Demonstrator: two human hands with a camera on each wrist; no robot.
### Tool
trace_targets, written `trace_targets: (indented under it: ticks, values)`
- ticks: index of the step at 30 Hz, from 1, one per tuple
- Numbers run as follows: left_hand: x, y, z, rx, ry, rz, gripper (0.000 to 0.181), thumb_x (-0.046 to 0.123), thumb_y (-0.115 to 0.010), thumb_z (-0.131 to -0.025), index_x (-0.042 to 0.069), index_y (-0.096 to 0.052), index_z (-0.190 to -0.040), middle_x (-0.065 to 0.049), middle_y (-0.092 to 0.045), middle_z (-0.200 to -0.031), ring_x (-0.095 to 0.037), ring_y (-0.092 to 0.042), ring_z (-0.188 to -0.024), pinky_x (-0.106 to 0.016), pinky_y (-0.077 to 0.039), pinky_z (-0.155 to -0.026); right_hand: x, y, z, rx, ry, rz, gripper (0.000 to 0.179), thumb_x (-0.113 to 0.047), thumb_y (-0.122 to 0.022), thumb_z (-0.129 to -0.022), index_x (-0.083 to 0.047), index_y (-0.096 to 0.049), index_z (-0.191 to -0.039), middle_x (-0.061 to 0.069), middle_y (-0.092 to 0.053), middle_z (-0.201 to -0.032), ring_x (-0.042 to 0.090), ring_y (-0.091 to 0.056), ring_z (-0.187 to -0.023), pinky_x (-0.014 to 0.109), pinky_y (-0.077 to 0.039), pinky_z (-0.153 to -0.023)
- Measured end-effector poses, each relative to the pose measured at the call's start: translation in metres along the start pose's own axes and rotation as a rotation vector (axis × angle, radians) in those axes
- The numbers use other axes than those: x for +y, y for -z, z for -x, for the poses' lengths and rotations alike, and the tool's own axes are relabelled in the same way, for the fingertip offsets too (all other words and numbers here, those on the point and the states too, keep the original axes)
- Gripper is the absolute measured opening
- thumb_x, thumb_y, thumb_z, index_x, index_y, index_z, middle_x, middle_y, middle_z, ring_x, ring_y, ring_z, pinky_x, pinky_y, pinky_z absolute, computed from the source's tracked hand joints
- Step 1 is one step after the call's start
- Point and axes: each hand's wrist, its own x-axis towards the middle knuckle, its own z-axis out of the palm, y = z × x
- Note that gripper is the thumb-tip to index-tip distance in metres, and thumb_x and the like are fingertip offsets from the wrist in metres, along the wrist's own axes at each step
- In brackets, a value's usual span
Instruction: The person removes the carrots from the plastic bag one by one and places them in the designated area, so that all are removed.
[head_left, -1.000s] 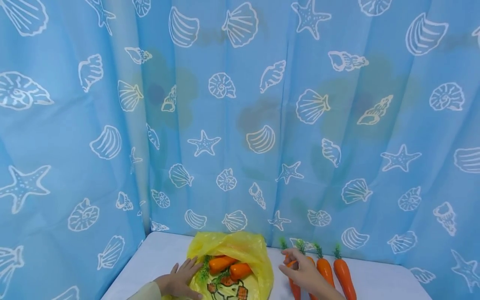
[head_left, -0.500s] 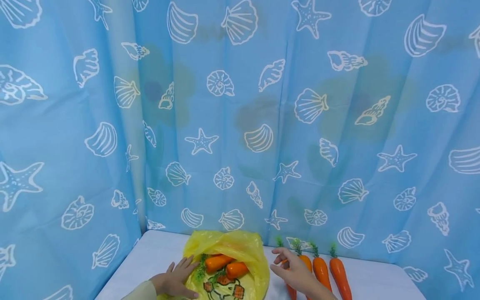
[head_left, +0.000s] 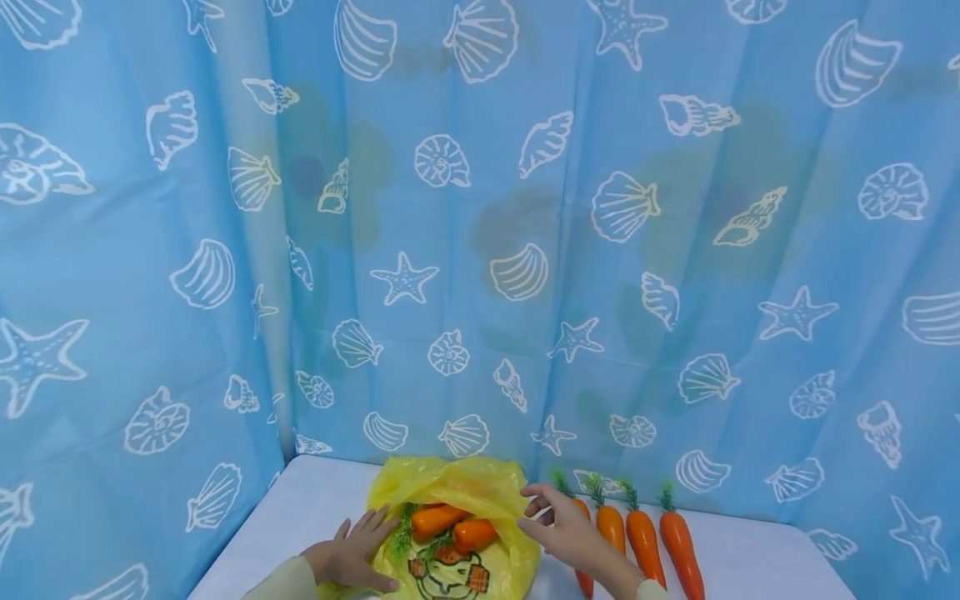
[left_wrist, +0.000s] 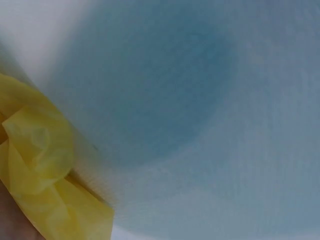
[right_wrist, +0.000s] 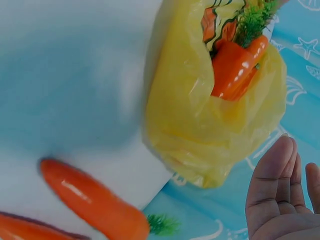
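Note:
A yellow plastic bag (head_left: 517, 550) lies on the table with its mouth gaping, a cartoon print showing inside. Orange toy carrots (head_left: 474, 535) with green leafy tops rest in it. My left hand (head_left: 351, 557) lies on the bag's left side, fingers spread; crumpled yellow plastic shows beside it in the left wrist view. Beside the bag's right edge is my right hand (head_left: 557, 523), its fingers loosely bent and holding nothing. The right wrist view shows these fingers (right_wrist: 272, 175) near the bag. The right forearm partly covers the nearest loose carrot (head_left: 583, 581).
Several carrots (head_left: 681, 550) lie in a row right of the bag, tops toward the back. A white-covered table (head_left: 757, 558) bears everything. Blue curtains (head_left: 465, 292) with shell and starfish prints hang behind and at the left.
My right hand has moved left from over the loose carrots to the bag's right edge, uncovering more of them. The left hand stays on the bag. The head view has shifted slightly.

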Motion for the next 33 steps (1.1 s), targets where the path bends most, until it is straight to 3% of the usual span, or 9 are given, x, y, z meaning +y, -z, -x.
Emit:
trace_targets:
  ticks: [10,17,23,33]
  values:
    - [-0.012,-0.001,-0.008,0.044,-0.089,-0.003,0.1,0.075,-0.06,-0.064,0.025,-0.028,-0.145,-0.012,-0.012,-0.155,-0.041,-0.009,-0.14,-0.069,0.002,-0.105,-0.018,-0.016,-0.01,-0.041,0.035,0.024,0.05,-0.041,-0.06,-0.087,-0.01,-0.05,-0.124,0.008,-0.057,-0.101,0.018,-0.056,-0.084,0.028,-0.05,-0.067]
    - [-0.004,-0.001,-0.005,0.024,-0.034,-0.009,0.1,0.073,-0.062,-0.064,0.023,-0.029,-0.144,-0.011,-0.014,-0.155,-0.039,-0.01,-0.14,-0.068,0.0,-0.105,-0.016,-0.029,-0.014,-0.05,0.019,0.002,0.052,-0.04,-0.062,-0.086,-0.008,-0.048,-0.124,0.009,-0.057,-0.101,0.021,-0.056,-0.083,0.03,-0.049,-0.064]
    - [-0.011,-0.007,-0.007,0.008,-0.018,-0.036,0.1,0.075,-0.059,-0.064,0.026,-0.026,-0.145,-0.012,-0.012,-0.155,-0.041,-0.01,-0.14,-0.069,0.0,-0.104,-0.011,-0.042,-0.021,-0.074,-0.004,-0.03,0.054,-0.039,-0.063,-0.085,-0.007,-0.048,-0.126,0.008,-0.057,-0.099,0.019,-0.057,-0.08,0.031,-0.049,-0.062]
    - [-0.002,-0.001,-0.001,0.009,-0.035,-0.064,0.101,0.076,-0.058,-0.065,0.024,-0.025,-0.145,-0.012,-0.009,-0.155,-0.039,-0.009,-0.141,-0.068,-0.001,-0.106,-0.014,-0.054,-0.028,-0.084,0.013,0.005,0.049,-0.036,-0.062,-0.087,-0.008,-0.049,-0.125,0.009,-0.057,-0.1,0.02,-0.056,-0.082,0.032,-0.049,-0.065]
